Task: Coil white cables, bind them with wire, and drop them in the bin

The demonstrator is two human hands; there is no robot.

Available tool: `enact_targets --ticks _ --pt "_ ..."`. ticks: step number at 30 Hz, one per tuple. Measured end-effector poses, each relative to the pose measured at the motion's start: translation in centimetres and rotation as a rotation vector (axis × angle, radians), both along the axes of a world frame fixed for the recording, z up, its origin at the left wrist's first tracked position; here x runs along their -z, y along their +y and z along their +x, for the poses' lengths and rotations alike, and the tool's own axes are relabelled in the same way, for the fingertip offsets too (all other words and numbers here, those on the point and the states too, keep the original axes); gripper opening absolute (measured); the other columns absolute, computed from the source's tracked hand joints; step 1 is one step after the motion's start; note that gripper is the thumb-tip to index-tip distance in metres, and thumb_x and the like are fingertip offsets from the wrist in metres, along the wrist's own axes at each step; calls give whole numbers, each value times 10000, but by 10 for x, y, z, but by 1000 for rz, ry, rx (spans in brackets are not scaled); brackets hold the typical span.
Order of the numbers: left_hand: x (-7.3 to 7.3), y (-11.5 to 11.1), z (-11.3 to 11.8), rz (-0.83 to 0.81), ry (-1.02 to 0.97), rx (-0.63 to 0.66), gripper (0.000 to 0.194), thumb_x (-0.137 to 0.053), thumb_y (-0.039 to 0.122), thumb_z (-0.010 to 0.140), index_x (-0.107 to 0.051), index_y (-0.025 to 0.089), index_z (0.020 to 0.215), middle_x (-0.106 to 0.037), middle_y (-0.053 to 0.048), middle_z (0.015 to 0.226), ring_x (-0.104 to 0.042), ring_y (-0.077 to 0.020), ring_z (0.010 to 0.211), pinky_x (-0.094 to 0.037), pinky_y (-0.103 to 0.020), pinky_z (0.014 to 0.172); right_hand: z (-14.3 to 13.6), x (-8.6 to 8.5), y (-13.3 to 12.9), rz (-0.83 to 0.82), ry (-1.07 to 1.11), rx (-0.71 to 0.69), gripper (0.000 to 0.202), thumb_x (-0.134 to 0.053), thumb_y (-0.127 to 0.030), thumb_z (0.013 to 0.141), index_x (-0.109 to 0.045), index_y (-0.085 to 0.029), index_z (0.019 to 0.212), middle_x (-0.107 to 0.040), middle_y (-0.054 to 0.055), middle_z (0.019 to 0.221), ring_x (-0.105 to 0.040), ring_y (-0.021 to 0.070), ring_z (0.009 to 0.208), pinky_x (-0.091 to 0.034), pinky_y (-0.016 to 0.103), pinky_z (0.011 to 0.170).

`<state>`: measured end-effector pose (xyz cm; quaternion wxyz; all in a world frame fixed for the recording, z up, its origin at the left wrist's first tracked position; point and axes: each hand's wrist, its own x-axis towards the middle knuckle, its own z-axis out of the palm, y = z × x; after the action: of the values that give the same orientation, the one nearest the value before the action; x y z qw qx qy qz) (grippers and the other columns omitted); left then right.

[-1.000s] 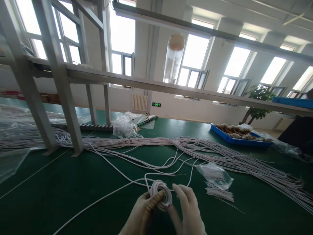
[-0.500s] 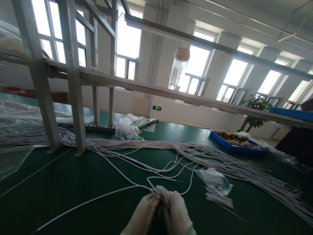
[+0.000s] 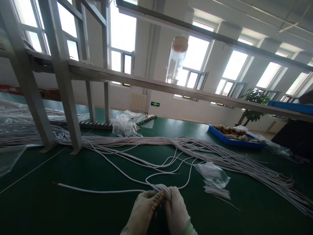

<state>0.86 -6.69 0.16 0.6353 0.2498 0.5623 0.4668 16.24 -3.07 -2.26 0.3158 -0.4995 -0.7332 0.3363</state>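
Both my hands wear pale gloves and meet at the bottom centre of the view. My left hand is closed, its thumb and fingers pressing on a coiled bundle of white cable. From the other side, my right hand is wrapped round the same bundle. One cable end runs out leftward across the table to a bare, copper-coloured tip. Other cables lead from the bundle back toward the long run of cables. The undersides of the bundle and several fingertips are hidden by the gloves.
A plastic bag with short white pieces lies right of my hands on the green table. Farther back are crumpled plastic and a blue tray. Metal posts carry a shelf with a glass jar.
The free cable end at left has swung up and away from the table's near edge. My hands keep hold of the bundle, and the camera view has shifted slightly.
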Motion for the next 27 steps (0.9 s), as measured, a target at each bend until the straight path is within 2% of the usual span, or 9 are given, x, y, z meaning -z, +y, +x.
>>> enact_targets --ticks 5,7,12,15,17,19,22,25,27 --pt "-5 8 -5 -52 349 -36 666 -739 732 646 -644 160 973 -665 -132 1079 -596 -346 1060 -449 -452 922 -5 -2 3 -273 250 24 279 -402 -302 973 -613 -209 1130 -679 83 1030 -691 267 965 -569 385 847" --pt "-6 10 -7 -77 372 -37 718 -767 721 610 -617 157 1028 -641 -160 1156 -566 -380 1134 -419 -494 983 -6 1 4 -317 326 10 274 -425 -320 956 -609 -210 1127 -682 82 1028 -694 271 965 -571 395 857" --pt "-9 8 -3 -44 300 -93 738 -665 714 730 -502 187 1219 -597 -151 1277 -517 -361 1252 -377 -488 1065 3 6 16 -373 469 69 315 -454 -390 916 -594 -186 1112 -668 91 1000 -695 276 910 -576 407 835" --pt "-6 9 -2 -69 247 -90 694 -677 653 759 -505 160 1217 -618 -172 1249 -541 -379 1231 -403 -505 1048 9 6 24 -372 462 104 311 -466 -406 915 -596 -170 1069 -653 95 929 -674 276 833 -571 414 790" --pt "-4 9 -3 -73 169 -33 683 -763 598 709 -555 146 1176 -662 -171 1193 -583 -379 1193 -444 -493 1025 11 3 25 -414 470 33 327 -472 -401 914 -596 -161 1098 -658 105 961 -671 284 856 -569 421 802" --pt "-6 6 -3 -11 61 25 656 -823 512 683 -586 143 1172 -684 -160 1188 -604 -359 1189 -459 -465 1037 8 -1 20 -465 486 -86 369 -492 -382 904 -589 -160 1182 -671 119 1087 -668 297 991 -553 426 890" --pt "-19 -5 -2 63 -74 -8 599 -815 344 716 -575 126 1220 -674 -163 1226 -604 -332 1214 -452 -426 1073 1 -6 10 -437 444 -196 416 -520 -332 882 -579 -179 1264 -660 111 1236 -613 297 1178 -490 422 1017" --pt "-34 -15 -1 49 -187 -66 527 -769 318 763 -592 136 1225 -664 -159 1236 -609 -342 1214 -473 -449 1057 -4 -1 3 -383 321 -226 342 -508 -271 876 -614 -184 1190 -694 98 1127 -648 289 1103 -490 431 1004" --pt "-36 -18 -2 63 -211 -65 464 -779 362 764 -649 157 1160 -685 -143 1186 -625 -356 1188 -487 -479 1041 -4 5 1 -360 258 -229 293 -491 -241 892 -617 -191 1152 -701 86 1062 -665 279 1053 -508 426 965"
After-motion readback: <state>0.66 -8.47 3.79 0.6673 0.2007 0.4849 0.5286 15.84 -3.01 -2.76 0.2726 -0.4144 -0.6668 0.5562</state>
